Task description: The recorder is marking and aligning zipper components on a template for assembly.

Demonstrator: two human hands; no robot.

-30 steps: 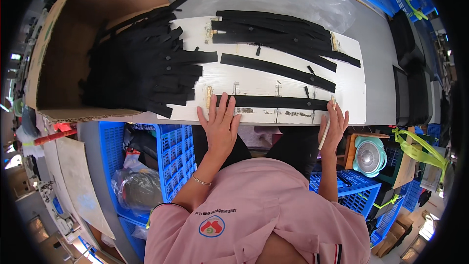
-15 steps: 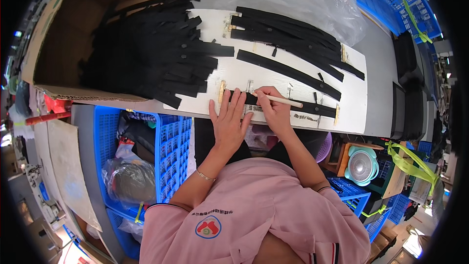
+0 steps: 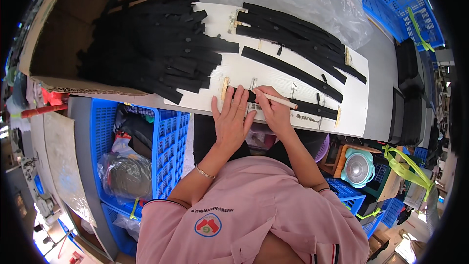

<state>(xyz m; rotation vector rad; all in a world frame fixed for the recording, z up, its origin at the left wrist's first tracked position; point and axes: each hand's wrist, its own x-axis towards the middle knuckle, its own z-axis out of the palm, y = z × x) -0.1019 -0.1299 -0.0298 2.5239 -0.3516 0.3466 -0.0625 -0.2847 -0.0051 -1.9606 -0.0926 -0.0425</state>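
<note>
A narrow black fabric strip (image 3: 312, 107) lies lengthwise along the near edge of a white board (image 3: 198, 101), between small tan blocks at its ends. My left hand (image 3: 230, 123) rests flat over the strip's left part, fingers stretched out and holding nothing. Beside it, my right hand (image 3: 276, 112) grips a slim, pale, pencil-like stick (image 3: 283, 101). Its tip is near the strip, mostly hidden by my fingers, so contact is unclear. Farther back lies another black strip (image 3: 293, 74), with a small dark tab standing up near its right end.
Several black strips (image 3: 288, 29) lie side by side at the board's back. A large heap of strips (image 3: 151, 44) spills from a cardboard box (image 3: 53, 34) on the left. Clear plastic sheeting (image 3: 312, 0) lies behind; a blue crate (image 3: 171, 142) stands below the table's front edge.
The pale stick's visible end has shifted slightly left, and my right hand has moved a little with it. My left hand stays flat on the strip. The whole view has shifted slightly.
</note>
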